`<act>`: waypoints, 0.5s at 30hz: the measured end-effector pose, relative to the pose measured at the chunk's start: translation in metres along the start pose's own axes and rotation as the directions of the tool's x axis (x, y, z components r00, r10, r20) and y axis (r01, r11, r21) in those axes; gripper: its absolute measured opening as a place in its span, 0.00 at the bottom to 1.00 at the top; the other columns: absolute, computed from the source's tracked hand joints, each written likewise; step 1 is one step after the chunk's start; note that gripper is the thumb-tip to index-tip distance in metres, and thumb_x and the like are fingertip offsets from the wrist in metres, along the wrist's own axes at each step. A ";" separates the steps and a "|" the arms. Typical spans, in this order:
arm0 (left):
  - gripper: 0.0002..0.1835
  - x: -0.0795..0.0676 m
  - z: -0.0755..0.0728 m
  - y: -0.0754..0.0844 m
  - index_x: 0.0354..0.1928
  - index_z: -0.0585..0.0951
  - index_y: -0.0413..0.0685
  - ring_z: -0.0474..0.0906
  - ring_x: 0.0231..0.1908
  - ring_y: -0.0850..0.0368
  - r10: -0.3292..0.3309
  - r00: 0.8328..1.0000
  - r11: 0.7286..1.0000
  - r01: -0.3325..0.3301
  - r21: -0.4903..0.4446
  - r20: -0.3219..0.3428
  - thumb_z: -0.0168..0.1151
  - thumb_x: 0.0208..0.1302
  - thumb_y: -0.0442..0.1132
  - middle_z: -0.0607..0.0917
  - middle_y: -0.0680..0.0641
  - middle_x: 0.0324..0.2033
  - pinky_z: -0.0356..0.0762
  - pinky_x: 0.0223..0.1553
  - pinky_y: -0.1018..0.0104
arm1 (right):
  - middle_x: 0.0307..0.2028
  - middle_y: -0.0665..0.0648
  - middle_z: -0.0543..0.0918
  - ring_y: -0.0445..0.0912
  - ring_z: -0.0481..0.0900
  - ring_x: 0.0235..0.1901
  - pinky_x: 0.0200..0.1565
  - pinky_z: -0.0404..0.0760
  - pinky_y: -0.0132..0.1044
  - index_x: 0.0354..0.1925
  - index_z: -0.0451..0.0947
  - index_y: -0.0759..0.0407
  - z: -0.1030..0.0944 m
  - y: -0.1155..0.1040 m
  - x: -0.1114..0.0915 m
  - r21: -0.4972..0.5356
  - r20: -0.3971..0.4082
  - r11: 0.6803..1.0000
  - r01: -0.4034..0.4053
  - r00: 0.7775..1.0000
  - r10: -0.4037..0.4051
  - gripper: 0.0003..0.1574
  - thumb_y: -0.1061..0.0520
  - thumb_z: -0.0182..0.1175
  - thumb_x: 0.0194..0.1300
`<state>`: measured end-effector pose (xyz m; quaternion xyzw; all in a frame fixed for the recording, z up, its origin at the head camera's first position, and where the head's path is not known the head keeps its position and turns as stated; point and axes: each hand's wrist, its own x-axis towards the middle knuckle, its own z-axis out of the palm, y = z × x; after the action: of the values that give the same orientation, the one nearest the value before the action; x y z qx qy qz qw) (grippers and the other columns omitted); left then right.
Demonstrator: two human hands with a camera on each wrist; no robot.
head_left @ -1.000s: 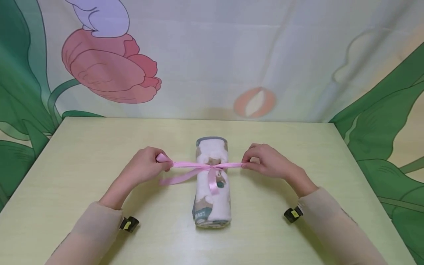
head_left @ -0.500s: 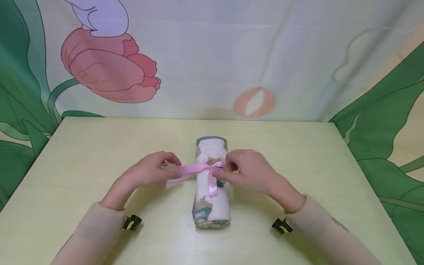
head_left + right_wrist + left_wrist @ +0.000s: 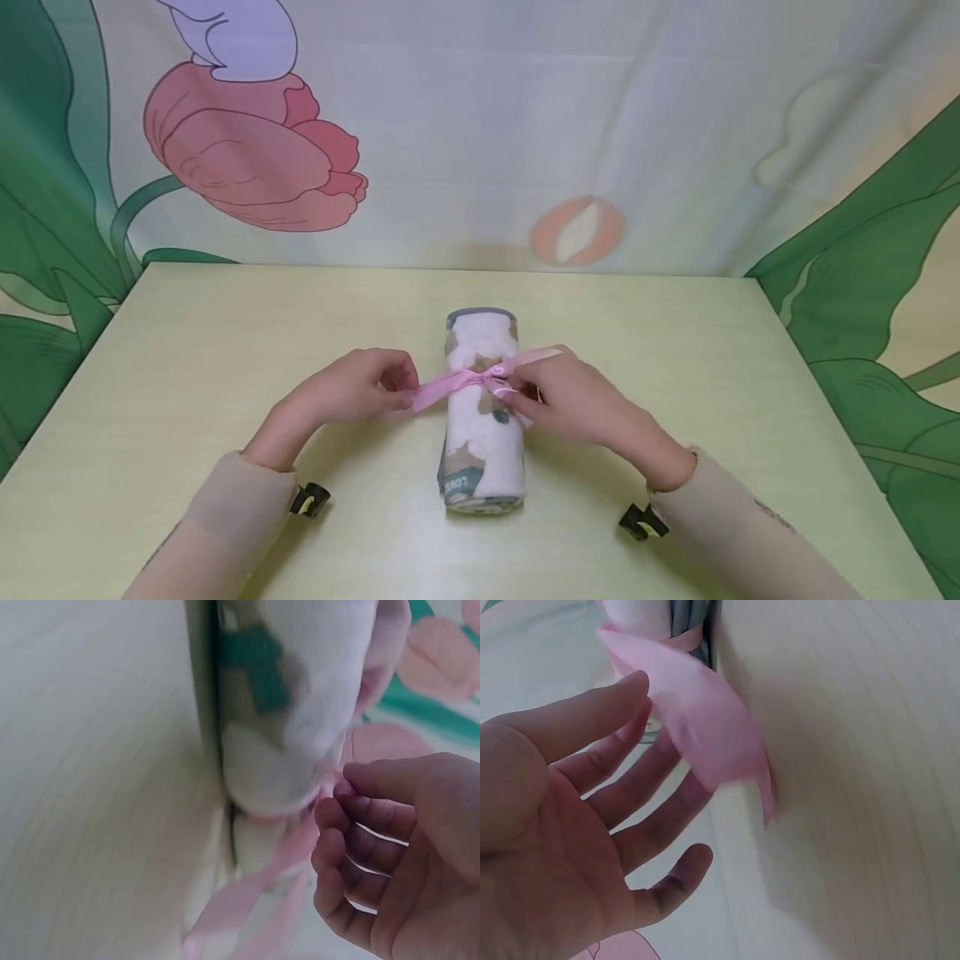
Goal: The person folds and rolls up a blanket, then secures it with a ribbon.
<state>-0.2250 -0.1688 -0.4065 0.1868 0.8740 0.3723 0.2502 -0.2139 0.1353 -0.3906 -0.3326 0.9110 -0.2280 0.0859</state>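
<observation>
A rolled white towel (image 3: 487, 467) with brown and teal prints and a grey-blue edge lies lengthwise on the table. Round its middle goes a pink ribbon (image 3: 450, 383), knotted on top. My left hand (image 3: 360, 387) pinches the ribbon's left length between thumb and index finger. In the left wrist view, the wide ribbon (image 3: 705, 720) hangs past the fingertips, the other fingers spread loosely. Close to the knot, my right hand (image 3: 588, 400) pinches a piece of ribbon. Another ribbon length passes behind its knuckles. The right wrist view shows ribbon tails (image 3: 255, 889) trailing beside the towel.
The pale wooden table (image 3: 262, 308) reaches back to a printed curtain (image 3: 450, 125) with a pink flower and green leaves. A small black and yellow device (image 3: 310, 500) sits at the left sleeve cuff, another device (image 3: 643, 522) at the right.
From pulling the ribbon out to the right, my right hand has come in to the knot. The tail hanging down the towel is now drawn rightward. My left hand has moved slightly inward.
</observation>
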 end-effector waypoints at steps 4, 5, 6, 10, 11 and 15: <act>0.05 -0.001 -0.002 -0.001 0.41 0.81 0.45 0.76 0.36 0.51 0.008 1.000 1.000 -0.008 0.005 -0.006 0.67 0.66 0.30 0.82 0.49 0.33 0.77 0.38 0.59 | 0.23 0.44 0.75 0.41 0.69 0.26 0.30 0.72 0.37 0.26 0.78 0.46 -0.001 0.020 -0.002 0.041 0.040 0.998 -0.050 0.998 0.049 0.15 0.54 0.67 0.71; 0.05 -0.001 -0.002 -0.001 0.40 0.81 0.45 0.76 0.36 0.52 0.012 1.000 1.000 -0.012 0.013 -0.010 0.67 0.66 0.30 0.82 0.49 0.33 0.76 0.38 0.59 | 0.24 0.44 0.75 0.42 0.70 0.27 0.30 0.72 0.37 0.25 0.77 0.48 0.000 0.024 -0.002 0.034 0.047 0.997 -0.064 0.997 0.062 0.15 0.55 0.67 0.71; 0.05 -0.001 -0.002 -0.002 0.40 0.81 0.45 0.76 0.36 0.52 0.013 1.000 1.000 -0.013 0.019 -0.014 0.67 0.66 0.30 0.82 0.49 0.33 0.76 0.39 0.59 | 0.25 0.45 0.76 0.42 0.70 0.28 0.31 0.72 0.36 0.27 0.78 0.48 0.002 0.027 -0.002 0.032 0.049 0.997 -0.066 0.997 0.065 0.14 0.56 0.68 0.70; 0.06 -0.001 -0.003 -0.002 0.41 0.81 0.45 0.77 0.37 0.50 -0.007 1.000 1.000 0.007 0.020 -0.010 0.68 0.65 0.30 0.82 0.48 0.34 0.76 0.38 0.60 | 0.30 0.45 0.79 0.43 0.73 0.30 0.34 0.74 0.37 0.32 0.81 0.51 0.007 0.035 0.001 0.006 0.061 0.998 -0.067 0.996 0.067 0.08 0.59 0.69 0.69; 0.07 -0.001 -0.003 -0.002 0.42 0.81 0.45 0.77 0.37 0.50 -0.013 1.000 1.000 0.013 0.020 -0.008 0.68 0.65 0.31 0.82 0.48 0.35 0.77 0.38 0.60 | 0.28 0.45 0.79 0.43 0.74 0.30 0.34 0.75 0.37 0.33 0.82 0.51 0.007 0.037 0.001 0.000 0.072 0.998 -0.071 0.995 0.070 0.06 0.59 0.69 0.69; 0.09 -0.004 -0.006 -0.003 0.44 0.81 0.45 0.77 0.38 0.50 -0.040 0.999 0.999 0.040 0.029 -0.018 0.70 0.66 0.35 0.82 0.48 0.37 0.77 0.38 0.60 | 0.28 0.44 0.79 0.42 0.74 0.29 0.34 0.75 0.38 0.35 0.82 0.51 -0.002 0.046 -0.004 0.010 0.126 0.993 -0.122 0.985 0.120 0.06 0.58 0.70 0.67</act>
<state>-0.2258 -0.1756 -0.4039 0.1698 0.8851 0.3557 0.2474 -0.2374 0.1689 -0.4108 -0.2897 0.9202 -0.2091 0.1596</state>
